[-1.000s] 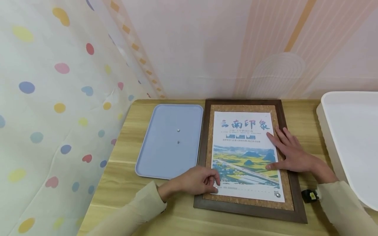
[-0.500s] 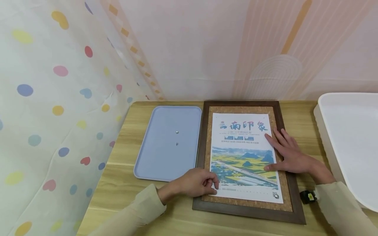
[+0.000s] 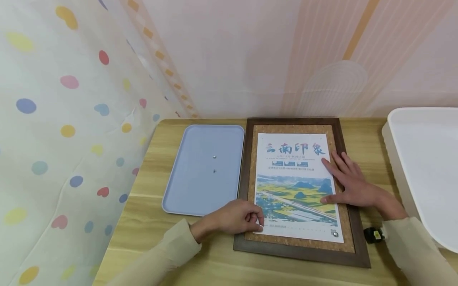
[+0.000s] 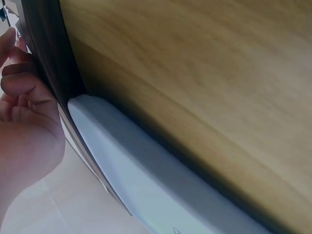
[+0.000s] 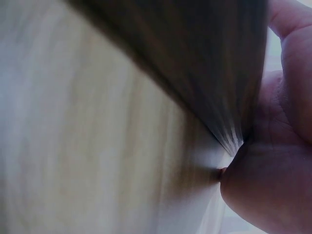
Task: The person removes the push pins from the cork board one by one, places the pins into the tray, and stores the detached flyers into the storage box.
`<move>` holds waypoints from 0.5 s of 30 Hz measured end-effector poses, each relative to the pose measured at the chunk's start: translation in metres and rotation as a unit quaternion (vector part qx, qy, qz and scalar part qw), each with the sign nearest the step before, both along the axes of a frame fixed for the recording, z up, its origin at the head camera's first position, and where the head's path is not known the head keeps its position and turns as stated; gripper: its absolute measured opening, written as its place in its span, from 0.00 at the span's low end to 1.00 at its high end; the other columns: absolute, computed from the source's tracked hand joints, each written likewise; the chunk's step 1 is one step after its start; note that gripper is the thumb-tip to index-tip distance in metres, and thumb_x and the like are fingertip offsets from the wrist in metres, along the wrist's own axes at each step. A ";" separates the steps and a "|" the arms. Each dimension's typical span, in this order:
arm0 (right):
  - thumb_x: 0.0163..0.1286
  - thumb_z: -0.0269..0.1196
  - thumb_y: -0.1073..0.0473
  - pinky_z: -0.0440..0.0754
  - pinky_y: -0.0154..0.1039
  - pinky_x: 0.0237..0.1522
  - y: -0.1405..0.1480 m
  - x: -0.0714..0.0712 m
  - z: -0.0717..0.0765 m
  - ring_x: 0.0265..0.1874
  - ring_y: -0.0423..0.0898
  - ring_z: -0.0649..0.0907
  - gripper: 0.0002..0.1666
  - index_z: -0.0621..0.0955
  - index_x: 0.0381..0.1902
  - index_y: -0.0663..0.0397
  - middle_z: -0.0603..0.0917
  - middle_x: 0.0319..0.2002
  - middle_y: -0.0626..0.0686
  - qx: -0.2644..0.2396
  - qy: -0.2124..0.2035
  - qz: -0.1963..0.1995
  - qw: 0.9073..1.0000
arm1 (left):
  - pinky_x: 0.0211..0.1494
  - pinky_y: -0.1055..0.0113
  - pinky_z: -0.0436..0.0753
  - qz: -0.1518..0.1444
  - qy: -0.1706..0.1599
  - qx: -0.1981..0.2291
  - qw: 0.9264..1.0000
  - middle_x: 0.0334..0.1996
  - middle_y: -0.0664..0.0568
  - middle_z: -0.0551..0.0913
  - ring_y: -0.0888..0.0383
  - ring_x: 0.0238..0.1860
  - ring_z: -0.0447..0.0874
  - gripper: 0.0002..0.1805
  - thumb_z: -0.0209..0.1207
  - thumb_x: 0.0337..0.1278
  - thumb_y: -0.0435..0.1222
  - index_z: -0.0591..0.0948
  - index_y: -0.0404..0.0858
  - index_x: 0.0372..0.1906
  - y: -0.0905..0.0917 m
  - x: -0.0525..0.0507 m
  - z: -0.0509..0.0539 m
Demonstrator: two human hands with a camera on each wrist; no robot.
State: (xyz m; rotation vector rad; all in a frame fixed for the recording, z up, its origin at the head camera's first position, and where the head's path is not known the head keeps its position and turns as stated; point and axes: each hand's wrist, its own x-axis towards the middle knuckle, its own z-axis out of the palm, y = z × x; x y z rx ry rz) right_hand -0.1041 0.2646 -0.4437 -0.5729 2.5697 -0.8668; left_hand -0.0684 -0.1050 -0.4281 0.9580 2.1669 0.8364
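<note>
Pinched closer than a moment ago, the left hand (image 3: 237, 217) appears to grip a silver thumbtack (image 3: 261, 226) at the poster (image 3: 297, 186)'s lower-left corner, suggesting fastening underway; the right hand (image 3: 354, 186) rests fingers-extended along its right edge.

I'm facing a pale pink wall (image 3: 232, 59) w/ peach stripes (image 3: 307, 43), an orange bar (image 3: 360, 29) + a white arch motif (image 3: 334, 85), R of ctr. On my L, a whitish wall (image 3: 86, 143), multicol. spots (image 3: 26, 106) & hearts (image 3: 59, 221), a few creases. Col. of orange diamonds (image 3: 159, 55) nr the corner. Below me, light wood-grain tabletop (image 3: 136, 226), far edge up vs. the pink wall. Light's soft, approx. even.
</note>
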 end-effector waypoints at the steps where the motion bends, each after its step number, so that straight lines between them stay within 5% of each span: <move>1: 0.55 0.72 0.37 0.24 0.71 0.65 0.000 0.000 0.000 0.74 0.61 0.23 0.71 0.41 0.80 0.49 0.28 0.78 0.63 -0.001 0.001 0.000 1.000 | 0.29 0.77 0.67 -0.001 0.000 0.001 1.000 0.15 0.63 0.69 0.70 0.17 0.63 0.03 0.65 0.64 0.39 0.83 0.48 0.34 0.000 -0.001 0.000; 15: 0.55 0.72 0.36 0.25 0.73 0.65 0.000 -0.001 -0.001 0.74 0.61 0.24 0.71 0.42 0.80 0.50 0.29 0.78 0.64 -0.005 0.005 -0.003 1.000 | 0.28 0.77 0.66 0.013 -0.002 -0.005 1.000 0.15 0.64 0.68 0.70 0.17 0.63 0.05 0.65 0.63 0.37 0.83 0.49 0.31 0.001 0.000 -0.001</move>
